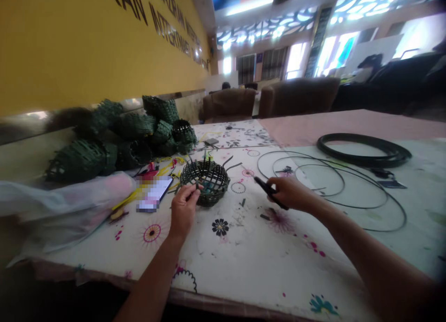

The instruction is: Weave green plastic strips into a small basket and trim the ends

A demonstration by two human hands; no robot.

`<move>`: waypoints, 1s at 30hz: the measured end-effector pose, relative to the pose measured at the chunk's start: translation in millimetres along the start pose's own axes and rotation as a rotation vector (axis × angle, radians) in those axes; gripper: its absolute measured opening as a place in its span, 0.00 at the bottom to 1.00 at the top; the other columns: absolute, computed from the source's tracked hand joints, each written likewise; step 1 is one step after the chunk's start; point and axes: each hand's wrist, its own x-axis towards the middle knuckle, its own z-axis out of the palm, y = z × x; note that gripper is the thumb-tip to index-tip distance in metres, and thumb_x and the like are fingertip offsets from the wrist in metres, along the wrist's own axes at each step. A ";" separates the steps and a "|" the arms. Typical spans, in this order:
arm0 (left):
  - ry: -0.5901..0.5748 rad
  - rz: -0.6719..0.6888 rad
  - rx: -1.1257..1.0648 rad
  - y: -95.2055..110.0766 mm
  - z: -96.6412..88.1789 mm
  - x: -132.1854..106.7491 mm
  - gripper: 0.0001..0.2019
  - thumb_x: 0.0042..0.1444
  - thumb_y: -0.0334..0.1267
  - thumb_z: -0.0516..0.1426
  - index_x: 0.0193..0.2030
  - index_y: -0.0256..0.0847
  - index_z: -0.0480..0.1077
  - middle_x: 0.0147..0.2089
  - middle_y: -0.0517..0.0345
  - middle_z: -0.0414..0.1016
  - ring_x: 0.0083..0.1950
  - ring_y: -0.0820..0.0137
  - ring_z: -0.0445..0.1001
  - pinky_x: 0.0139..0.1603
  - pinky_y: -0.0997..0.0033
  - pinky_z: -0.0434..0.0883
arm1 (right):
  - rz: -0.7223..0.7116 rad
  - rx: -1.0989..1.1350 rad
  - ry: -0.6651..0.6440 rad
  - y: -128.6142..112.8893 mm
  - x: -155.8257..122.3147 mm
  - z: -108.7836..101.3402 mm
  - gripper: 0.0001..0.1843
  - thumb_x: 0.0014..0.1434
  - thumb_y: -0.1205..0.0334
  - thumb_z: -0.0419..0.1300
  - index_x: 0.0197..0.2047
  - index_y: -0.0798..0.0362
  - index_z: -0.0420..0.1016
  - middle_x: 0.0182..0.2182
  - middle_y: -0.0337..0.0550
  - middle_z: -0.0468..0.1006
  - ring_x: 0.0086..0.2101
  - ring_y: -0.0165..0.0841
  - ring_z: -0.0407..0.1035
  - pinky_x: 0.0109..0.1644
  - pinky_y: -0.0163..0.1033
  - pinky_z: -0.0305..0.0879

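A small dark green woven basket [205, 179] sits on the flowered tablecloth [244, 247], with loose strips sticking up from its rim. My left hand [183, 209] pinches the near rim of the basket, fingers closed on it. To the right, my right hand [291, 194] rests on the cloth, closed round a dark slim tool [266, 189] whose tip points left toward the basket.
A pile of finished green woven baskets [118, 138] lies at the back left by the yellow wall. A phone [155, 193] and a clear plastic bag [59, 206] lie left of the basket. Black wire hoops [334, 185] and a black coil [364, 151] lie right. Brown armchairs [265, 101] stand behind.
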 end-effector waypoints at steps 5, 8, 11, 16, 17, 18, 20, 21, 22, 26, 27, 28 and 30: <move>0.020 0.169 0.091 3.6 -2.6 1.5 0.07 0.62 0.37 0.55 0.37 0.39 0.73 0.40 0.55 0.72 0.45 0.68 0.71 0.50 0.69 0.68 | -0.215 0.769 -0.019 -15.2 -12.3 -5.4 0.25 0.54 0.57 0.64 0.54 0.54 0.68 0.38 0.48 0.80 0.39 0.39 0.75 0.40 0.41 0.71; -0.024 0.258 0.108 6.9 -1.9 1.4 0.07 0.63 0.37 0.54 0.37 0.40 0.73 0.44 0.53 0.73 0.49 0.67 0.72 0.54 0.67 0.68 | -0.341 0.861 -0.129 -29.4 -17.8 5.6 0.27 0.52 0.58 0.66 0.54 0.54 0.67 0.35 0.42 0.76 0.36 0.34 0.70 0.39 0.39 0.68; -0.063 0.292 0.102 9.5 -0.4 -0.4 0.07 0.64 0.38 0.54 0.38 0.40 0.72 0.47 0.52 0.74 0.51 0.67 0.72 0.56 0.66 0.67 | -0.385 0.881 -0.229 -43.1 -21.1 19.2 0.24 0.53 0.57 0.66 0.52 0.53 0.69 0.29 0.34 0.68 0.30 0.29 0.63 0.33 0.36 0.60; -0.123 0.233 0.103 13.4 -1.3 -4.5 0.08 0.65 0.39 0.53 0.37 0.41 0.71 0.36 0.57 0.72 0.40 0.70 0.71 0.46 0.71 0.69 | -0.440 0.857 -0.272 -53.3 -24.3 28.2 0.29 0.51 0.53 0.70 0.53 0.54 0.70 0.29 0.33 0.66 0.30 0.28 0.60 0.33 0.35 0.56; -0.135 0.244 0.098 14.2 -1.7 -5.0 0.07 0.65 0.39 0.53 0.37 0.41 0.70 0.36 0.58 0.71 0.39 0.71 0.70 0.45 0.72 0.68 | -0.448 0.852 -0.266 -53.5 -24.6 28.2 0.30 0.50 0.53 0.71 0.53 0.54 0.70 0.29 0.33 0.67 0.31 0.29 0.60 0.33 0.35 0.56; -0.154 0.266 0.090 14.9 -2.1 -5.3 0.07 0.65 0.38 0.53 0.37 0.41 0.70 0.36 0.58 0.71 0.39 0.71 0.70 0.44 0.72 0.68 | -0.451 0.846 -0.256 -53.6 -24.8 28.1 0.30 0.49 0.54 0.71 0.53 0.54 0.70 0.29 0.33 0.67 0.31 0.29 0.61 0.34 0.35 0.56; -0.184 0.320 0.076 15.8 -2.2 -5.7 0.06 0.65 0.36 0.54 0.38 0.41 0.71 0.36 0.57 0.72 0.39 0.71 0.70 0.44 0.72 0.68 | -0.455 0.824 -0.233 -53.6 -25.2 27.5 0.31 0.47 0.54 0.72 0.53 0.54 0.71 0.31 0.34 0.69 0.32 0.30 0.62 0.35 0.35 0.58; -0.195 0.346 0.073 15.9 -2.0 -5.8 0.06 0.64 0.35 0.54 0.37 0.41 0.71 0.36 0.57 0.72 0.40 0.71 0.70 0.44 0.72 0.68 | -0.456 0.806 -0.217 -53.8 -25.6 27.1 0.31 0.47 0.54 0.73 0.53 0.54 0.71 0.31 0.34 0.70 0.32 0.30 0.63 0.35 0.35 0.59; -0.202 0.367 0.076 15.8 -1.7 -5.9 0.05 0.64 0.35 0.55 0.37 0.41 0.71 0.37 0.56 0.73 0.40 0.71 0.71 0.45 0.71 0.69 | -0.459 0.785 -0.199 -54.1 -25.9 26.6 0.32 0.46 0.54 0.73 0.52 0.54 0.71 0.32 0.35 0.70 0.33 0.30 0.64 0.35 0.35 0.59; -0.202 0.379 0.094 14.3 -0.4 -7.0 0.06 0.63 0.36 0.55 0.37 0.41 0.73 0.39 0.54 0.75 0.41 0.68 0.72 0.47 0.68 0.70 | -0.501 0.687 -0.147 -54.2 -28.0 23.2 0.34 0.46 0.51 0.73 0.54 0.54 0.72 0.34 0.37 0.74 0.34 0.32 0.66 0.37 0.35 0.63; -0.203 0.377 0.092 14.1 -0.4 -7.5 0.06 0.63 0.36 0.55 0.38 0.41 0.73 0.39 0.54 0.75 0.42 0.68 0.73 0.47 0.68 0.71 | -0.516 0.658 -0.128 -53.7 -28.5 22.3 0.35 0.46 0.50 0.73 0.55 0.54 0.72 0.35 0.38 0.75 0.34 0.32 0.67 0.38 0.36 0.63; -0.208 0.380 0.090 14.2 -0.5 -8.0 0.06 0.63 0.36 0.55 0.37 0.41 0.73 0.39 0.54 0.75 0.41 0.68 0.73 0.46 0.68 0.71 | -0.535 0.620 -0.105 -52.8 -28.9 21.4 0.37 0.46 0.48 0.73 0.56 0.53 0.72 0.36 0.39 0.76 0.34 0.32 0.67 0.38 0.36 0.64; -0.230 0.394 0.092 15.0 -0.8 -9.0 0.06 0.63 0.36 0.55 0.37 0.41 0.74 0.38 0.54 0.75 0.41 0.68 0.73 0.44 0.69 0.71 | -0.579 0.538 -0.070 -50.9 -29.6 20.5 0.40 0.46 0.45 0.73 0.59 0.52 0.71 0.37 0.40 0.77 0.34 0.33 0.68 0.38 0.36 0.65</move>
